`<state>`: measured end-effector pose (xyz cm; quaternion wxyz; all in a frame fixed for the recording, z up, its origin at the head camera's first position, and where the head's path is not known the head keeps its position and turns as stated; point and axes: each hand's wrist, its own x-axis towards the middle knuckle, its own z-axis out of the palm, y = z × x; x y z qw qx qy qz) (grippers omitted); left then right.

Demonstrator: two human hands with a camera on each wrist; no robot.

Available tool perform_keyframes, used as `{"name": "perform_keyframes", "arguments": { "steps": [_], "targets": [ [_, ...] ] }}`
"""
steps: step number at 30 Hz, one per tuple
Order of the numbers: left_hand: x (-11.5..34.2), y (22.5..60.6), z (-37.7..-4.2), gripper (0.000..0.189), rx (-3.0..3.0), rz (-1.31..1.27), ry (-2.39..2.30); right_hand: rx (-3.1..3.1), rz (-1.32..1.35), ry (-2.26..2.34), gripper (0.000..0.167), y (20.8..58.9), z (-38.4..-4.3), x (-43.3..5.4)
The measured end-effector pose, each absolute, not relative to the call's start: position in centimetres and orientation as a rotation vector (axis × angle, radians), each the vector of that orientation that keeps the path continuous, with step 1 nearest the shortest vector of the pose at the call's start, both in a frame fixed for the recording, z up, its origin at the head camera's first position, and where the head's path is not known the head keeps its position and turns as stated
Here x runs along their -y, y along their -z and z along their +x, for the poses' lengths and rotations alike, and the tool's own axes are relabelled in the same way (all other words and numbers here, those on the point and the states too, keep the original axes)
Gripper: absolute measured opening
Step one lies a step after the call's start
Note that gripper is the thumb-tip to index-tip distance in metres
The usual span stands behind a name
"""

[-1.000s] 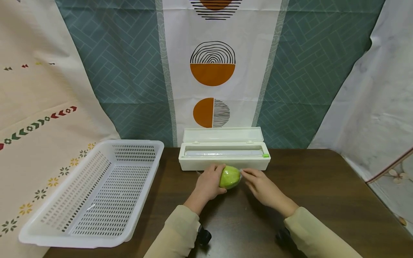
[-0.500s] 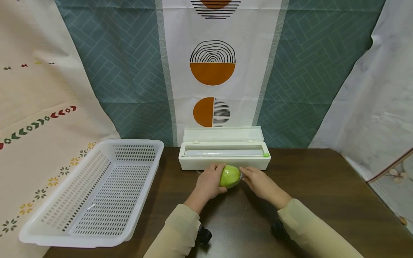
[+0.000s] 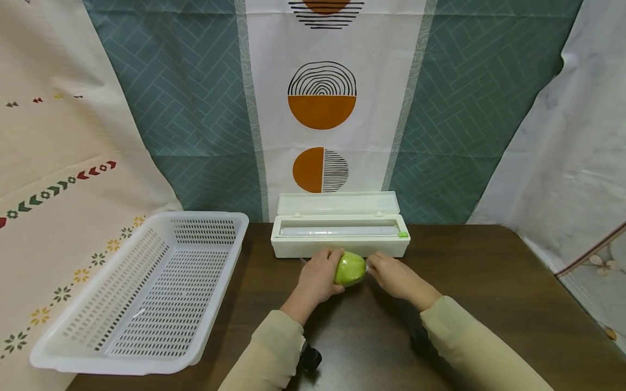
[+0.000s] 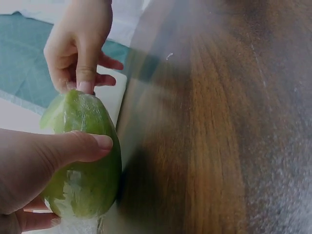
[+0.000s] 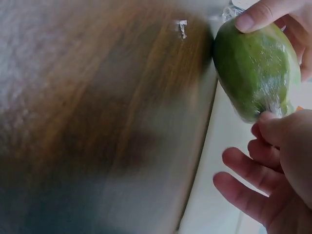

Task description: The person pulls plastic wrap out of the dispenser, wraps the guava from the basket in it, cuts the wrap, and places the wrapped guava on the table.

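A green oval fruit, papaya-like [image 3: 350, 269], is wrapped in clear cling film [image 5: 233, 11] that bunches at its far end in the right wrist view. My left hand [image 3: 317, 276] grips the fruit's left part, its thumb [image 4: 95, 146] laid along the skin. At the other end, my right hand [image 3: 397, 277] pinches the film at the tip between thumb and forefinger, the other fingers [image 5: 251, 170] standing apart from the fruit. Right behind both hands is a white cling film box [image 3: 342, 250], lid [image 3: 338, 204] raised, with the film roll [image 3: 339, 231] showing inside.
On the left, a white perforated plastic basket [image 3: 195, 326] stands partly on the brown table [image 3: 362, 347]. Patterned cloth [image 3: 323, 49] hangs behind the table, and more cloth lines both sides. A small clear scrap [image 5: 182, 28] lies on the tabletop.
My right hand has shifted slightly, its fingers closing tighter at the fruit's tip and its forearm coming inward. The fruit has moved a touch right; my left hand keeps its grip.
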<state>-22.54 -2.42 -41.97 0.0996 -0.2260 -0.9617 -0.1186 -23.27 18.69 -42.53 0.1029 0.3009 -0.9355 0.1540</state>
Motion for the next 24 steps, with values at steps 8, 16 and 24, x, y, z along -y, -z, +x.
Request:
{"name": "perform_keyframes", "arguments": {
  "steps": [8, 16, 24],
  "targets": [
    [2.3, 42.0, -22.4, 0.082, 2.866, -0.672, 0.349, 2.824, 0.893, -0.758, 0.005, 43.0, -23.9, -19.6],
    [2.3, 42.0, -22.4, 0.083, 2.866, -0.663, 0.337, 2.803, 0.699, -1.139, 0.020, 42.5, -24.0, -20.1],
    [2.6, 41.9, -22.4, 0.083, 2.857, -0.666, 0.386, 2.846, 0.381, -1.330, 0.020, 42.9, -24.9, -20.1]
  ]
}}
